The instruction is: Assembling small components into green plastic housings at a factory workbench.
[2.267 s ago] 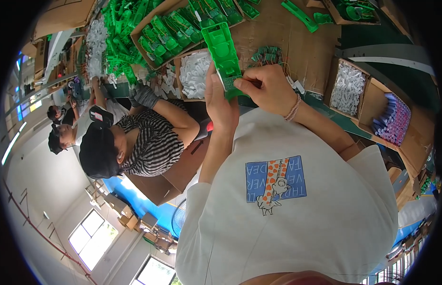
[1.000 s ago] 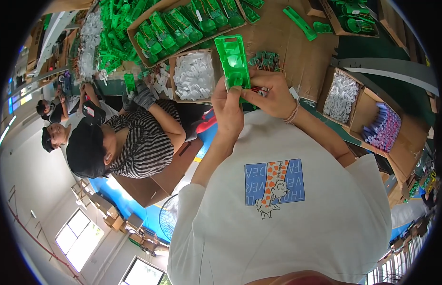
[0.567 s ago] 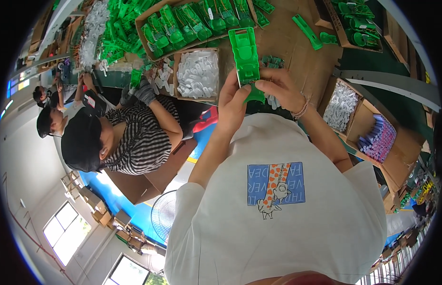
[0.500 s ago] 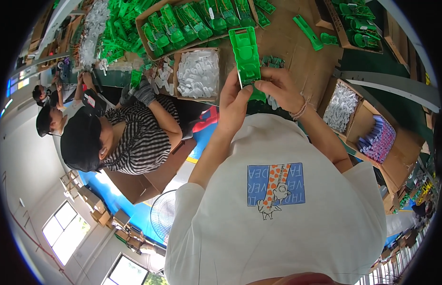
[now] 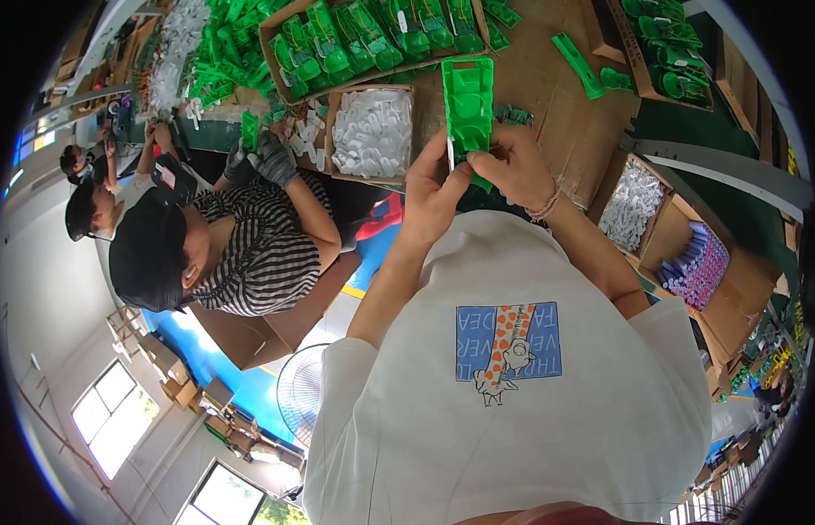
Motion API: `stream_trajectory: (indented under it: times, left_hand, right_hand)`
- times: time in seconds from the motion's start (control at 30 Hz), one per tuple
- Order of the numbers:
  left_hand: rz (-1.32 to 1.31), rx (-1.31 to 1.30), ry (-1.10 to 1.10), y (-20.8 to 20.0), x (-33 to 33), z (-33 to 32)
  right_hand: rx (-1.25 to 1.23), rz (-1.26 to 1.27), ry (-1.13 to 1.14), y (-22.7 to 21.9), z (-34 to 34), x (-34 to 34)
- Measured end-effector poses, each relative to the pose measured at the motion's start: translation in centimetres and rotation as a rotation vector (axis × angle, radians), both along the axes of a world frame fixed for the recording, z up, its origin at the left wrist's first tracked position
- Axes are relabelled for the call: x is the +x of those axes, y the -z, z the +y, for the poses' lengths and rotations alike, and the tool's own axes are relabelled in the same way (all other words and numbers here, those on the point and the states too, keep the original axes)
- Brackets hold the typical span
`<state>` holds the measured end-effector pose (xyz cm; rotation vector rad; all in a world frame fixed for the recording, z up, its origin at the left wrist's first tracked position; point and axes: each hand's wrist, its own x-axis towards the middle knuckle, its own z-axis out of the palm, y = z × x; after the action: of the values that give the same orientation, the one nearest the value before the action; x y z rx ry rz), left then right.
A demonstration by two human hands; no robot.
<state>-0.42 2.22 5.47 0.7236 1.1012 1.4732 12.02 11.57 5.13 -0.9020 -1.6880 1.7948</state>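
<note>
A long green plastic housing (image 5: 468, 94), its hollow, ribbed side up, points away from me over the near edge of the bench. My left hand (image 5: 435, 182) is closed around its lower left side, thumb on the near end. My right hand (image 5: 521, 175) is closed at the lower right, thumb and bent fingers pressed on the same end. Whether a small part sits under the right fingertips is hidden. A thin white piece shows along the housing's left edge, by my left fingers. Beyond my right hand lie small dark green parts (image 5: 512, 115).
A box of white plastic pieces (image 5: 371, 131) stands left of my hands; behind it, a carton holds wired green housings (image 5: 359, 37). At right are a box of small clear parts (image 5: 632, 203) and a carton of purple-pink cylinders (image 5: 698, 267). A gloved co-worker (image 5: 259, 249) works at left.
The view has shifted slightly. The housing has tilted a little in my hands, and the white piece at its left edge now shows. Both hands keep their hold.
</note>
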Motion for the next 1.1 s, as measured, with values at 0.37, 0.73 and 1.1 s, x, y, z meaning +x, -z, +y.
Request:
stream_trajectory:
  times: [0.37,0.73,1.1]
  left_hand:
    - [-0.112,-0.019,-0.009,1.7,-1.3,1.9]
    - [-0.558,-0.077,0.103,0.4,-1.3,1.8]
    - [-0.342,-0.132,-0.037,1.7,-2.6,0.2]
  right_hand:
    - [0.119,-0.055,0.021,2.8,1.2,-1.1]
    - [-0.414,0.143,-0.159,1.0,0.5,1.3]
    - [-0.125,-0.116,-0.143,0.6,-1.2,-1.0]
